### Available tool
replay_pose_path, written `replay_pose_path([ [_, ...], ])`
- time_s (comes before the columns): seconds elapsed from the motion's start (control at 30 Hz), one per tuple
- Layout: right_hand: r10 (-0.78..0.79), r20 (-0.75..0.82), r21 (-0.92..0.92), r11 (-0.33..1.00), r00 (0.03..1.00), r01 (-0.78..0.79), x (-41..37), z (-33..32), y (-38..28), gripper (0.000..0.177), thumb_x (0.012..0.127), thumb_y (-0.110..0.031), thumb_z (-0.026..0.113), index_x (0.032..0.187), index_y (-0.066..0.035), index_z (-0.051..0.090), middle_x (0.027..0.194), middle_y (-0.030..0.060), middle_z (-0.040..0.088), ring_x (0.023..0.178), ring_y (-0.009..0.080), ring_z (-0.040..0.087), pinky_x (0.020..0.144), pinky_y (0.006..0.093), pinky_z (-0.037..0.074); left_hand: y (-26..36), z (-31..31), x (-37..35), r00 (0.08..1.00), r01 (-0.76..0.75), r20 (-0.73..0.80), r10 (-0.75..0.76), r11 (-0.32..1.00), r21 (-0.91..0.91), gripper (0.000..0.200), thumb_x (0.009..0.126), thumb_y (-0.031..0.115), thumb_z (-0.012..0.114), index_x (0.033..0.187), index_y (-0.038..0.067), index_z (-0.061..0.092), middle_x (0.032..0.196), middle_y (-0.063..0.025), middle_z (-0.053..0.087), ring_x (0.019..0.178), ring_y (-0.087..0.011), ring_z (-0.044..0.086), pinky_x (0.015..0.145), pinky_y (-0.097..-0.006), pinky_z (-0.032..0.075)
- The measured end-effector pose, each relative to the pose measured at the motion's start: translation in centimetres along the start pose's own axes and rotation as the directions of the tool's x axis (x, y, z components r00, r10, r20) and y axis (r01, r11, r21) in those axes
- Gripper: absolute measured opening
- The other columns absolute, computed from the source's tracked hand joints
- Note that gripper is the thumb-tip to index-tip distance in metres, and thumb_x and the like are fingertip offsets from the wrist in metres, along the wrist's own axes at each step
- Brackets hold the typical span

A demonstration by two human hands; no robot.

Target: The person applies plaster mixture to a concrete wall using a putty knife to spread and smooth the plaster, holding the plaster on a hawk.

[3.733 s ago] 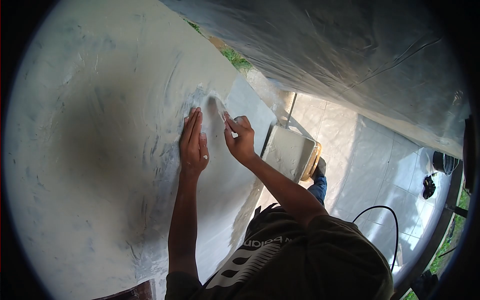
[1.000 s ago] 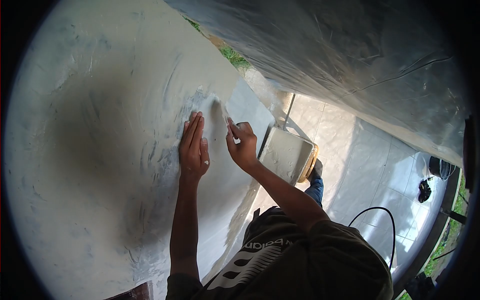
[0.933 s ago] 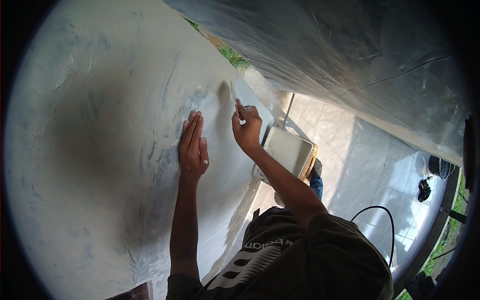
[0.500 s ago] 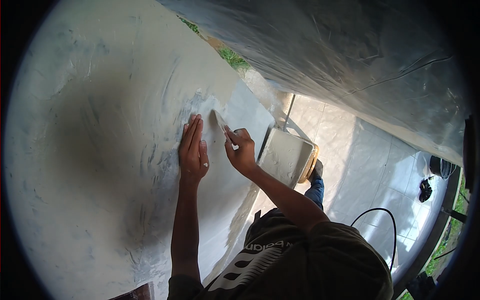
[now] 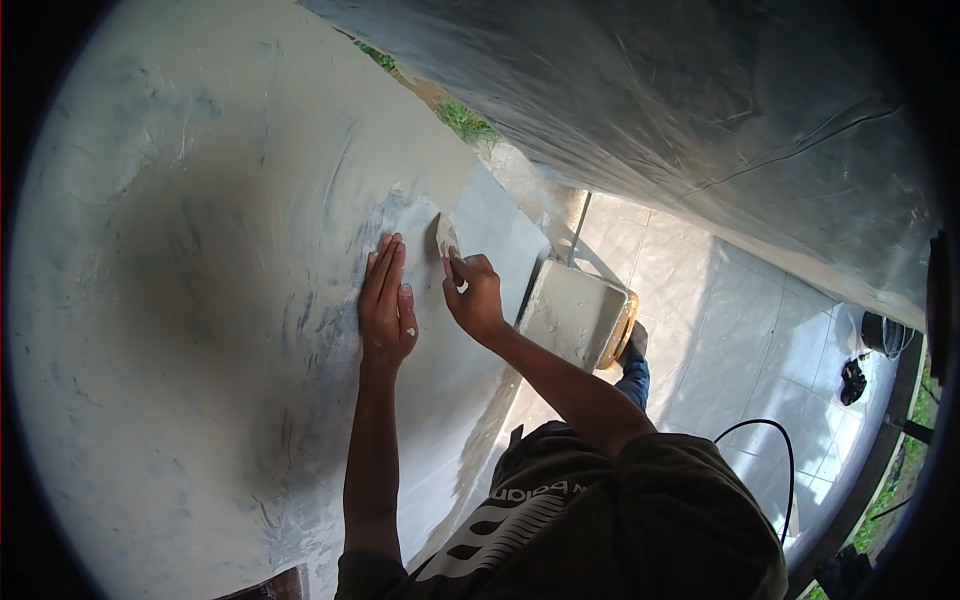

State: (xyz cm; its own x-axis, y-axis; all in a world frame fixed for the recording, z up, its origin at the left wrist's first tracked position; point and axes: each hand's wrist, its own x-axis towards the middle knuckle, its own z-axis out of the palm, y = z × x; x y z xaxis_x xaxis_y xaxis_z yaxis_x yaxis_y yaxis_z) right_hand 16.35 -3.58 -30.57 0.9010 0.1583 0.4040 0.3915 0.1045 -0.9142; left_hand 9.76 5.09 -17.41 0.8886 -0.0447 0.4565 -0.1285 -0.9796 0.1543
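My left hand (image 5: 387, 305) lies flat on a large grey-white panel (image 5: 250, 330), its fingers stretched out and the thumb a little apart. It holds nothing. Just to its right, my right hand (image 5: 475, 292) grips the handle of a small putty knife (image 5: 445, 232). The blade points up and rests on or close over the panel, beside a patch of smeared pale compound (image 5: 400, 208). White specks of the compound stick to the fingers of both hands.
A tray of pale compound (image 5: 570, 315) sits on a round wooden stool (image 5: 622, 328) at the panel's right edge. Dark plastic sheeting (image 5: 700, 100) hangs at the upper right. Beyond are floor tiles (image 5: 720, 320), a black bucket (image 5: 880, 333) and a dark cable (image 5: 785, 445).
My right hand has shifted slightly left, and the putty knife's blade has moved a little right and now stands more upright. My left hand has hardly moved.
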Motion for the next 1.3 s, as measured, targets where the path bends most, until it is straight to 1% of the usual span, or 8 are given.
replay_pose_path([
  [0.13,0.041,-0.135,0.094,0.995,0.990,-0.028,1.7,-1.8,-1.0,0.036,0.080,0.004,0.065,0.116,0.002,0.070,0.068,0.0088,0.055,0.067,0.0163,0.055,0.065,0.0287,0.049,0.0,0.0,-0.3,1.000,-0.005,0.009,0.005,1.000,-0.006,0.046,0.100,0.012,0.034,0.137,-0.011,0.048,0.143,-0.0240,0.051,0.137,-0.0381,0.045,0.116,-0.0503,0.030],
  [0.37,-0.165,-0.071,-0.151,0.977,0.984,0.153,7.8,1.2,-0.7,0.046,0.074,0.005,0.067,0.120,0.007,0.064,0.082,0.0153,0.063,0.084,0.0310,0.055,0.077,0.0397,0.049,0.2,-0.2,0.0,1.000,0.001,-0.012,-0.002,0.999,-0.047,0.048,0.102,0.015,0.030,0.138,-0.011,0.047,0.143,-0.0242,0.051,0.138,-0.0388,0.044,0.116,-0.0491,0.029],
  [0.53,-0.196,-0.023,0.026,0.980,0.980,0.197,0.3,0.2,-3.2,0.038,0.076,0.004,0.070,0.114,0.005,0.069,0.074,0.0106,0.060,0.079,0.0252,0.058,0.067,0.0338,0.050,0.1,-0.1,0.0,0.996,-0.011,-0.085,0.002,0.994,-0.108,0.047,0.100,0.012,0.034,0.137,-0.013,0.047,0.142,-0.0250,0.052,0.137,-0.0390,0.045,0.116,-0.0485,0.030],
  [0.8,-0.112,-0.192,-0.140,0.987,0.975,0.086,8.7,-0.7,-1.9,0.034,0.076,0.002,0.066,0.110,0.006,0.069,0.072,0.0126,0.058,0.075,0.0264,0.055,0.068,0.0383,0.048,0.1,-0.2,-0.1,0.997,0.011,-0.071,-0.017,0.996,-0.089,0.049,0.103,0.017,0.027,0.138,-0.011,0.047,0.142,-0.0241,0.052,0.137,-0.0386,0.046,0.116,-0.0476,0.030],
  [0.87,-0.157,-0.094,-0.230,0.964,0.983,0.132,8.7,1.1,-0.8,0.032,0.077,0.001,0.066,0.108,0.007,0.067,0.075,0.0138,0.060,0.081,0.0295,0.056,0.072,0.0398,0.049,0.2,-0.2,0.0,0.997,0.017,-0.072,-0.024,0.995,-0.099,0.049,0.103,0.017,0.028,0.138,-0.011,0.047,0.143,-0.0237,0.052,0.137,-0.0384,0.046,0.116,-0.0476,0.030],
  [1.03,-0.059,0.063,0.001,0.998,0.996,0.059,0.8,0.2,-2.8,0.039,0.075,0.003,0.068,0.113,0.007,0.067,0.081,0.0152,0.063,0.085,0.0309,0.058,0.076,0.0388,0.052,0.2,-0.2,0.1,0.996,-0.012,-0.093,0.001,0.992,-0.125,0.046,0.100,0.011,0.033,0.137,-0.012,0.047,0.141,-0.0247,0.052,0.136,-0.0391,0.046,0.116,-0.0479,0.031],
  [1.17,-0.021,-0.110,0.018,1.000,0.994,0.023,2.8,-1.9,-1.8,0.033,0.077,0.004,0.066,0.109,0.005,0.070,0.069,0.0103,0.057,0.069,0.0225,0.056,0.067,0.0338,0.049,0.1,-0.2,0.0,0.997,0.005,-0.071,-0.013,0.994,-0.110,0.048,0.102,0.015,0.029,0.138,-0.011,0.047,0.142,-0.0236,0.052,0.137,-0.0380,0.045,0.116,-0.0478,0.030],
  [1.3,-0.076,-0.233,-0.136,0.990,0.970,0.045,9.3,-0.8,1.1,0.032,0.078,0.002,0.064,0.109,0.005,0.070,0.070,0.0137,0.058,0.069,0.0266,0.055,0.064,0.0384,0.047,0.2,-0.1,-0.1,0.998,0.018,-0.062,-0.023,0.996,-0.083,0.048,0.102,0.015,0.028,0.137,-0.011,0.048,0.141,-0.0238,0.053,0.137,-0.0379,0.045,0.116,-0.0477,0.030],
])
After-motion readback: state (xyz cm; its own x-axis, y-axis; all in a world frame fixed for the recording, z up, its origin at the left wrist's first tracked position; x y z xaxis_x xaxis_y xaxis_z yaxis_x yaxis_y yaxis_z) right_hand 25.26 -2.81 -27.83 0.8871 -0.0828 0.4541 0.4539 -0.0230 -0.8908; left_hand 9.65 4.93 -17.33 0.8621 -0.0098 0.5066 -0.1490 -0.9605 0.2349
